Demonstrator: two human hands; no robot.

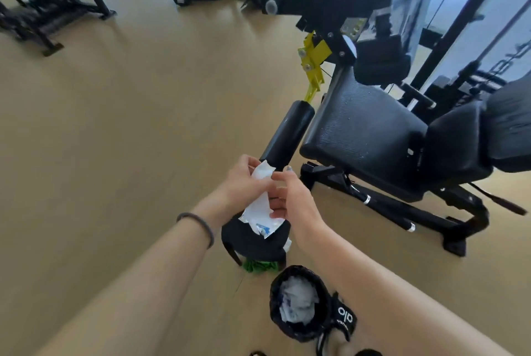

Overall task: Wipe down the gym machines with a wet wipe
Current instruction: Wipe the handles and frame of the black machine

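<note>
While both our hands meet in front of us, we list what the view holds. Item one: a white foil wet-wipe sachet with a blue printed patch (260,206), held upright between the hands; its print is too small and crumpled to read. Our left hand (244,183) grips the upper part, fingers curled round it. Our right hand (290,197) pinches the sachet at its top edge with thumb and fingertips, the other fingers curled behind its lower half. A grey elastic band (198,226) circles our left wrist.

Item two: a black gym machine with a textured padded seat (365,131), just beyond the hands to the right, with a black cylindrical foam roller pad (287,131) at its near end and a yellow metal adjustment bracket (313,65) above that. Item three: a black round padded stool (255,243) directly below the sachet, a scrap of green material (258,266) showing under it.

Item four: a small black bin lined with a black bag (298,301) on the tan floor (129,126), holding crumpled white wipes. Touching its right side lies a black strap (344,315) lettered "alo" in white. Item five: further black machines (48,8), far left, blurred.
</note>
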